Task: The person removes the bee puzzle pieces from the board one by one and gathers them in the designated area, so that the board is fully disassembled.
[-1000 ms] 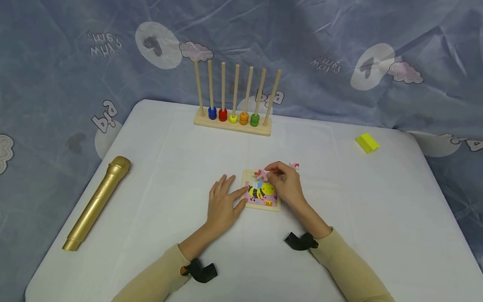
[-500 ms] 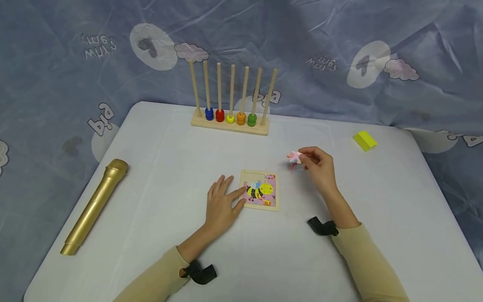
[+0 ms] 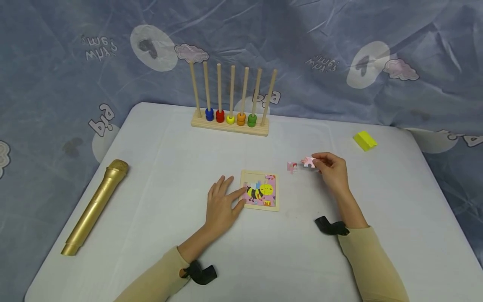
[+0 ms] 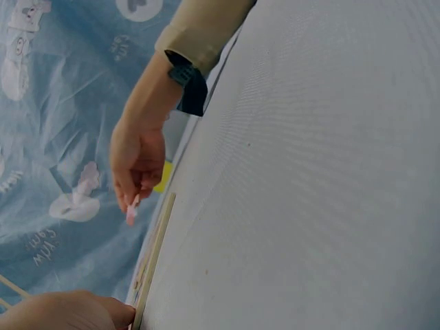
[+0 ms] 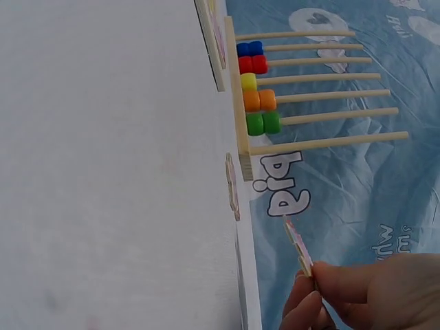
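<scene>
Right hand [image 3: 333, 172] pinches a puzzle piece [image 3: 308, 160] (left hand [image 3: 222, 207], fingers spread, touches the frame [image 3: 261, 207]); a light, level edge grip should serve best.

Pale tan colours the square wooden puzzle tray [image 3: 278, 195], whose picture sets a black-and-yellow striped bee [image 3: 254, 193] with a yellow head and light blue wing on pink (orange shows near its lower right corner). The raised pink cardboard-like jigsaw piece [image 3: 309, 162] bears a redder patch; the loose pink flat jigsaw piece [image 3: 291, 166] has red too. Blue, red, yellow, orange and green mark the round beads [image 3: 252, 121]. The grey-blue fabric backdrop [image 3: 264, 25] carries white ovals, pink clouds and lettering.
</scene>
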### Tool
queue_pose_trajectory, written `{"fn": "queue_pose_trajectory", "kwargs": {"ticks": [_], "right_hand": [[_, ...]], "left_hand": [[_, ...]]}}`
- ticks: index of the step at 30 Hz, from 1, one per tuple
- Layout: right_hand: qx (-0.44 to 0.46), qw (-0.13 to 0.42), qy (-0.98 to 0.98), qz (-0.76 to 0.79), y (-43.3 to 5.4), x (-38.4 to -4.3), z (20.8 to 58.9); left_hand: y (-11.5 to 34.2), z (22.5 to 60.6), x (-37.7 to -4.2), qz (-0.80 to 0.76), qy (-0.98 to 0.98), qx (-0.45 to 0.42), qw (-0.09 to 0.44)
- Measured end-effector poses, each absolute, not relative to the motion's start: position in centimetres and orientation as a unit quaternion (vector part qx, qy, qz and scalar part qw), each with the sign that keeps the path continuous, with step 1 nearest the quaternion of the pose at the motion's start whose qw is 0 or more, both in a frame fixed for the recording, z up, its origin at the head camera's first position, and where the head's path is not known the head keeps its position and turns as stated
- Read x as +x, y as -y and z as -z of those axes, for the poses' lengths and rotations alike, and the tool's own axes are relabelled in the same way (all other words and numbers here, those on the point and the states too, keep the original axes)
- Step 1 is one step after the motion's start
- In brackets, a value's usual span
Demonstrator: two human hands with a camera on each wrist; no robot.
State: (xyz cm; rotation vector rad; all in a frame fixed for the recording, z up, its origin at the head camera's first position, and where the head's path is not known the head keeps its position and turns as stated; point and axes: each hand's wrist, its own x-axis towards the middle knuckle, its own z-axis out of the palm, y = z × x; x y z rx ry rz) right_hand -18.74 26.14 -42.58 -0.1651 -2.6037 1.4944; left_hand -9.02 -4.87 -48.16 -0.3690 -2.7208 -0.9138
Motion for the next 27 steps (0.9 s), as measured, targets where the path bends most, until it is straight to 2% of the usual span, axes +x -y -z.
{"fn": "queue_pose_trajectory", "kwargs": {"ticks": [17, 27], "right_hand": [[-0.043, 0.061, 0.904, -0.421, -26.7, -19.0, 44.4], [-0.024, 0.107, 0.928, -0.355, -26.4, -19.1, 45.1]], "left_hand": [[4.8, 48.1, -9.0, 0.315, 0.932, -0.128, 0.127], [4.8, 48.2, -8.9, 0.314, 0.933, -0.126, 0.124]]}}
